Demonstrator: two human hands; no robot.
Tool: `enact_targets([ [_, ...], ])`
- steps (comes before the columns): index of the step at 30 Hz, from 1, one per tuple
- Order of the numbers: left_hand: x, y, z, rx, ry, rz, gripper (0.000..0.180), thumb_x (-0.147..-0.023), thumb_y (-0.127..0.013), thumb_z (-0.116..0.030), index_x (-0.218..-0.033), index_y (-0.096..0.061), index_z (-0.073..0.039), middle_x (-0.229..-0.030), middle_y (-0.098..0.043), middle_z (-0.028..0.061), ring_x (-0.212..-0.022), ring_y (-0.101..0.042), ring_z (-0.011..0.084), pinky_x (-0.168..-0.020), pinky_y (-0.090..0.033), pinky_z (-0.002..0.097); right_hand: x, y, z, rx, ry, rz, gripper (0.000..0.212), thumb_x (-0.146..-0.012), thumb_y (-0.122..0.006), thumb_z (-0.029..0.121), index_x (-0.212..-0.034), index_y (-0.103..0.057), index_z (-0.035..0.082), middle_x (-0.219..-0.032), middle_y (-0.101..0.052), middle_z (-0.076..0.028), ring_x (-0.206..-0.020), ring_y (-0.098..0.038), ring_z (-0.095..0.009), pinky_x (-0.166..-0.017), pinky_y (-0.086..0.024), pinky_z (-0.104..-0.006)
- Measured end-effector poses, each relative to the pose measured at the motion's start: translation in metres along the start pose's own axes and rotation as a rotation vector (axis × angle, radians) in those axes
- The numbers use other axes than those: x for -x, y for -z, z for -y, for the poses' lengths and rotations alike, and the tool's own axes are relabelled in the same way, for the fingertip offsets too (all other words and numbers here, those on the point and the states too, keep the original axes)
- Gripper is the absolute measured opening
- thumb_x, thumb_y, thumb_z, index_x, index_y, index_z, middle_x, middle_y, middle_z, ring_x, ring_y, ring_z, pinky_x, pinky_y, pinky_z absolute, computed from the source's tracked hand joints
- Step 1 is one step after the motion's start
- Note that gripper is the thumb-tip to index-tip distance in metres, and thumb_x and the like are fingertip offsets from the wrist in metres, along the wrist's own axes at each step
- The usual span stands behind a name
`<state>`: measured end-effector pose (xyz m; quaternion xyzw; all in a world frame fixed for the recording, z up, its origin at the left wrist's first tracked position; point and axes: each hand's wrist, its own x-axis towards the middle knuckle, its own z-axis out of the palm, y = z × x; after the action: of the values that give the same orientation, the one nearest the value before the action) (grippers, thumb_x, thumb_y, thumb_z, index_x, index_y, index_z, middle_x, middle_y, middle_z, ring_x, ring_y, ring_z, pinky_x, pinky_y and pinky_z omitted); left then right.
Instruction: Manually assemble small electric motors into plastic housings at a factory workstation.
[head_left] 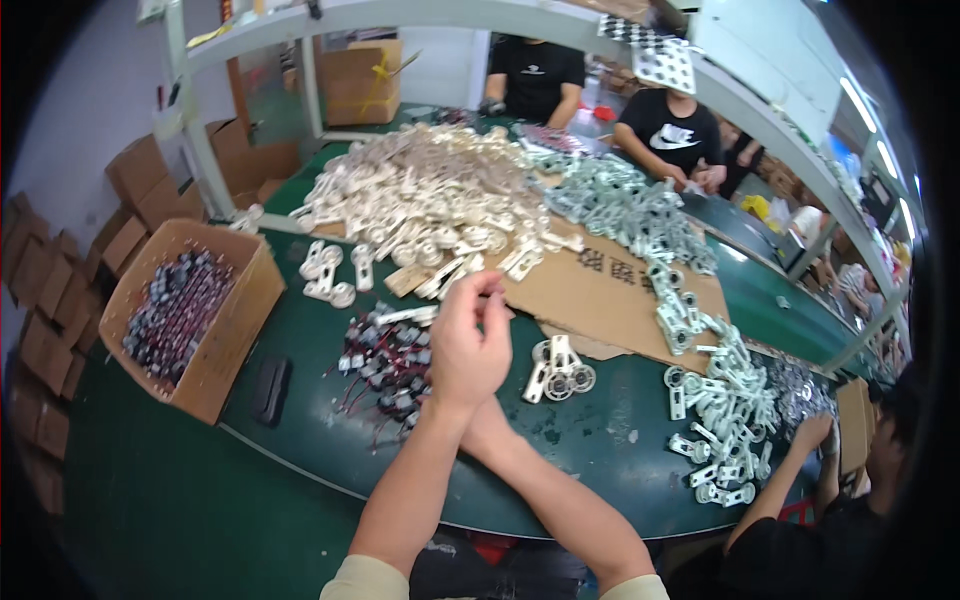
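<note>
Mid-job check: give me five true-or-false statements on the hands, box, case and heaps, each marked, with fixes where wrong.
1. Loose wired parts lie on the table, just left of the left hand. True.
2. The right hand is fully in view. False: it is mostly hidden behind the left hand.
3. The black case lies inside the box. False: it lies on the table, beside the box.
4. The box is open at the top and holds wired parts. True.
5. The white heap lies right of the pale green heap. False: it lies to its left.
</note>
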<state>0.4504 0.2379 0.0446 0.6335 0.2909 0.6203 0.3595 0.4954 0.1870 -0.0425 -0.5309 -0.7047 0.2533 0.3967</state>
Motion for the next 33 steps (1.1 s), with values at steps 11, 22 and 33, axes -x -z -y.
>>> enact_targets([
  [11, -0.020, 0.067, 0.075, -0.893, 0.387, 0.215, 0.051, -0.084, -0.073, -0.025, -0.127, -0.060, -0.001, -0.122, -0.057, 0.0267, -0.114, -0.057, 0.0441, -0.096, -0.047, 0.0492, 0.013, 0.024, 0.005, 0.097, -0.128, -0.059, 0.024, -0.081, -0.064, 0.005, -0.104, -0.064, 0.000, -0.101, -0.056, -0.018, -0.088, -0.063, -0.030, -0.083, -0.053, -0.0380],
  [22, -0.029, 0.064, 0.049, -0.754, 0.515, 0.361, 0.028, -0.083, -0.075, -0.021, -0.095, -0.072, 0.004, -0.083, -0.072, 0.0206, -0.068, -0.072, 0.0329, -0.071, -0.056, 0.0452, 0.052, 0.072, -0.003, -0.029, -0.121, -0.137, 0.026, -0.089, -0.062, 0.015, -0.110, -0.063, 0.000, -0.101, -0.066, -0.019, -0.091, -0.067, -0.030, -0.082, -0.054, -0.0382],
  [33, 0.032, -0.022, 0.007, -0.161, 0.056, 0.578, 0.035, -0.091, -0.065, -0.001, -0.126, -0.060, 0.001, -0.145, -0.048, 0.0195, -0.096, -0.069, 0.0221, -0.077, -0.056, 0.0295, 0.088, 0.142, -0.010, -0.635, -0.352, -0.483, 0.017, -0.103, -0.055, 0.013, -0.115, -0.053, 0.002, -0.082, -0.065, -0.003, -0.065, -0.060, -0.008, -0.056, -0.047, -0.0217],
])
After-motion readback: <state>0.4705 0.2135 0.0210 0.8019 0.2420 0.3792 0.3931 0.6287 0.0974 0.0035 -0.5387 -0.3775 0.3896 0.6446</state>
